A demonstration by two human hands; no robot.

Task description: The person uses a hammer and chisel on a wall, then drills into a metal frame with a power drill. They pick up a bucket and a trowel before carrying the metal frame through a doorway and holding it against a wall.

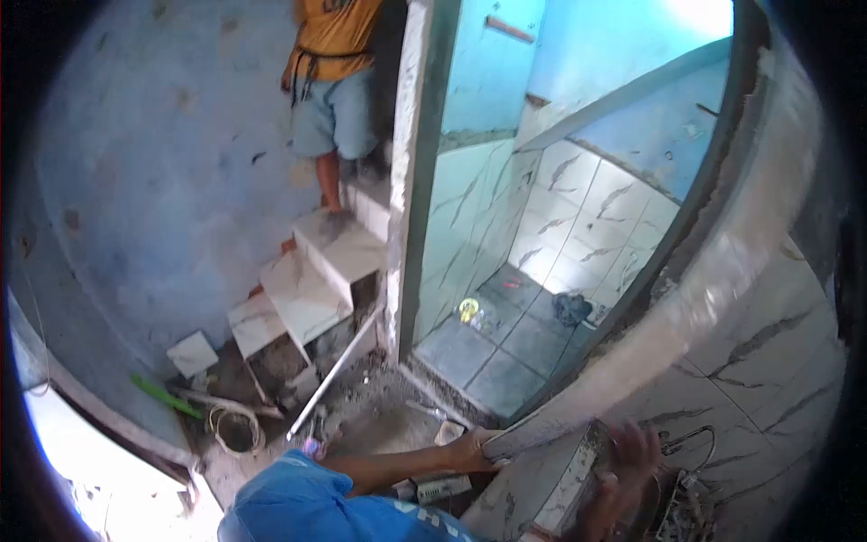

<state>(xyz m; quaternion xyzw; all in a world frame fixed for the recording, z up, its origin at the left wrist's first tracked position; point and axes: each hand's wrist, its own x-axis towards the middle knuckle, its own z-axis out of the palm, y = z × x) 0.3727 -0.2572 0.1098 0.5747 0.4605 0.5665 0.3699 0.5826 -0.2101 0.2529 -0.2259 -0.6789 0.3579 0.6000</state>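
Observation:
My left arm reaches across from a blue sleeve, and my left hand is at the lower corner of the doorway edge, beside a marble-patterned tile. Its fingers are partly hidden behind that edge. To the right, my right hand hovers close over the rough grey end of the tiled ledge, fingers spread and slightly blurred. Just past it, a thin looped hose hangs by the tiled wall. Below my left forearm lies a box with a pale label.
A person in an orange shirt stands on the tiled steps. A white pipe leans near the doorway. Coiled cable and a green strip lie at left. Inside the grey-floored room are a yellow roll and a dark bag.

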